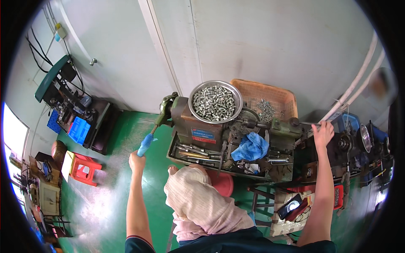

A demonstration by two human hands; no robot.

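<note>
**Both hands on a small brown lathe**

Left grip [137, 160] clamps my fingers around the blue-wrapped lever handle [146, 144] at the brown metal machine's [198, 126] left end. My right hand [323, 133], fingers spread, rests on its far right end. A round steel bowl of silver screws [215, 101] sits on top, beside an orange plastic basket [270, 101].

My left hand [136, 160] is closed round the blue-wrapped grip [146, 144] of the machine's long lever [157, 125]. The lever slants up to the right, from my fist to the green fitting at the left end of the brown machine body [198, 126]. My right hand [323, 133] reaches far out, fingers spread, resting on the dark handle [304, 133] at the machine's right end, just beside the white pipes
</note>
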